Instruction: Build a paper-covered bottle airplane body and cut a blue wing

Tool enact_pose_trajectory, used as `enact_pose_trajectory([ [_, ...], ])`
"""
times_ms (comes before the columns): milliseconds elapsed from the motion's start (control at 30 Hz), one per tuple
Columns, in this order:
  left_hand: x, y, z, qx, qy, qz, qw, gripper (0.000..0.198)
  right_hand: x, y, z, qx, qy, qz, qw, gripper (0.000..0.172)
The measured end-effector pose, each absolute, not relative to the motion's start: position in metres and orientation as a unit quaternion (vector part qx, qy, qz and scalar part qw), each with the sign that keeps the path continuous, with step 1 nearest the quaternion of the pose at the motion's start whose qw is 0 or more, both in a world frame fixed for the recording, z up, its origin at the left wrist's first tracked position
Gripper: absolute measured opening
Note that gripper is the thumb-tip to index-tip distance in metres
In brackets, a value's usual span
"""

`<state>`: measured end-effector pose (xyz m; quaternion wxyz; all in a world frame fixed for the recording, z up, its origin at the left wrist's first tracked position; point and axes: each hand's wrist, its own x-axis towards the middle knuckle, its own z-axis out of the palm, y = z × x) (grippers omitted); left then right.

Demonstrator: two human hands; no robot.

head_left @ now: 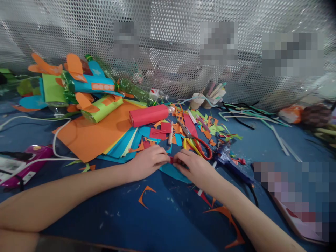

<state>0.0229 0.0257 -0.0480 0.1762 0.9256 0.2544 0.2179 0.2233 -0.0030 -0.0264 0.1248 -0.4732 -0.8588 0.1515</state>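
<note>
Close together near the middle of the blue table, both my hands pinch a small red paper piece (172,160). My left hand (151,161) has its fingers closed at the left end of it. From the other side, my right hand (193,166) grips it with curled fingers. Under them lies a blue paper cutout (175,173). Beyond my hands is a bottle wrapped in red paper (149,115), lying on its side. Scissors with red handles (204,147) and a blue glue gun (232,162) are to the right of my right hand.
Paper-covered bottle planes (98,85) crowd the back left, near orange sheets (105,129). A magenta device (34,162) with white cable sits left. Cups of pens (210,99) stand at the back. Orange scraps (227,213) lie in front; a blurred-out tablet-like object (296,203) is at right.
</note>
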Motion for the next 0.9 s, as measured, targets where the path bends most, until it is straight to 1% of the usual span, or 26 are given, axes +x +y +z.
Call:
enact_pose_trajectory([
  [100,0.0231,0.0243,-0.047,0.927,0.26,0.215,0.165,0.022,0.2241,-0.0012,-0.031,-0.48,-0.851,0.155,0.145,0.012],
  [233,0.0217,0.0243,-0.0485,0.923,0.267,0.221,0.169,0.021,0.2248,0.0003,-0.0342,-0.489,-0.84,0.17,0.16,0.01],
  [367,0.0204,0.0265,-0.0509,0.919,0.266,0.224,0.187,0.019,0.226,0.0005,-0.0314,-0.485,-0.842,0.175,0.157,0.009],
  [533,0.022,0.0278,-0.0502,0.915,0.26,0.232,0.203,0.017,0.2301,0.0009,-0.0268,-0.44,-0.869,0.166,0.154,0.014],
  [633,0.0228,0.0268,-0.0495,0.914,0.269,0.23,0.199,0.019,0.2317,0.0014,-0.0276,-0.423,-0.88,0.154,0.153,0.014],
  [900,0.0223,0.0262,-0.0513,0.912,0.278,0.24,0.185,0.02,0.2311,0.003,-0.0348,-0.435,-0.871,0.143,0.175,0.016],
])
